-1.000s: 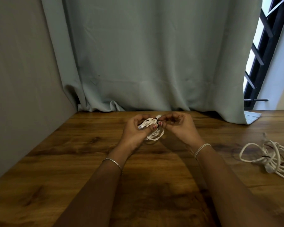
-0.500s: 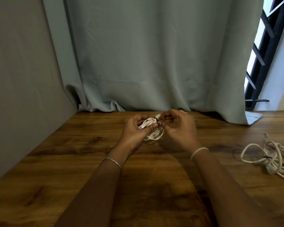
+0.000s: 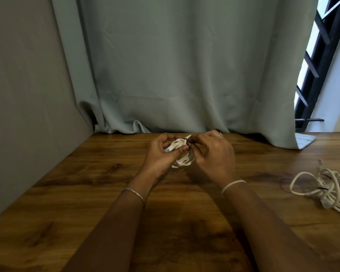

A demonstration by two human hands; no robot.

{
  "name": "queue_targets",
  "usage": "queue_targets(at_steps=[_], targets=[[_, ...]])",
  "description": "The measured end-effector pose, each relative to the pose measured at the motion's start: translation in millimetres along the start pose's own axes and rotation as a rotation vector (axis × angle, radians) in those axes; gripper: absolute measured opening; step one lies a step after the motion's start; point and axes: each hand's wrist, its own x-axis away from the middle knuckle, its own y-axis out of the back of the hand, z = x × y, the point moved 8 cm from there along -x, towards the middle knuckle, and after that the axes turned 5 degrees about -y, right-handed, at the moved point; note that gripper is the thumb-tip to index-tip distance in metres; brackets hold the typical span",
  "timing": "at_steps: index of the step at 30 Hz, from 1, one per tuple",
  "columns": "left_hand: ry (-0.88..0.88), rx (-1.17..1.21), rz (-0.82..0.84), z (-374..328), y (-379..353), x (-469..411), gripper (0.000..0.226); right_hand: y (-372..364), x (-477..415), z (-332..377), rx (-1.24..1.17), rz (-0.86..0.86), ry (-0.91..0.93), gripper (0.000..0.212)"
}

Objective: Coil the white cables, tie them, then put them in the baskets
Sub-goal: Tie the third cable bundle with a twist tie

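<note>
Right hand (image 3: pixel 214 154) turns knuckles-up, pinching the black tie (image 3: pixel 186 142); left hand (image 3: pixel 159 156) grips the coiled white cable (image 3: pixel 183 161) in curled fingers (image 3: pixel 180 152).

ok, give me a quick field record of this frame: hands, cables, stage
left hand: grips the coiled cable, thumb across the bundle, above the table
right hand: pinches the dark tie at the top of the coil
coiled cable: white, loops hang below the hands, a connector end pokes out to the left
loose cable: white, uncoiled heap on the table, far right
stage: tying the held coil; loose cable not yet coiled
</note>
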Motion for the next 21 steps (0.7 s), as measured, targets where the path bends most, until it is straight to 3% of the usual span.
queue_targets(at_steps=[6,16,21], targets=[[0.014,0.063,-0.094,3.6,10.3,-3.2,0.027,-10.7,-1.0,-1.5,-0.121,0.102,-0.005,0.027],[0.05,0.085,-0.044,7.3,5.4,-1.6,0.024,-8.1,2.3,-0.3,-0.093,0.016,0.009,0.024],[0.045,0.093,-0.038,4.7,5.2,-2.8,0.03,-16.1,2.8,-12.2,-0.344,0.002,-0.111,0.025]])
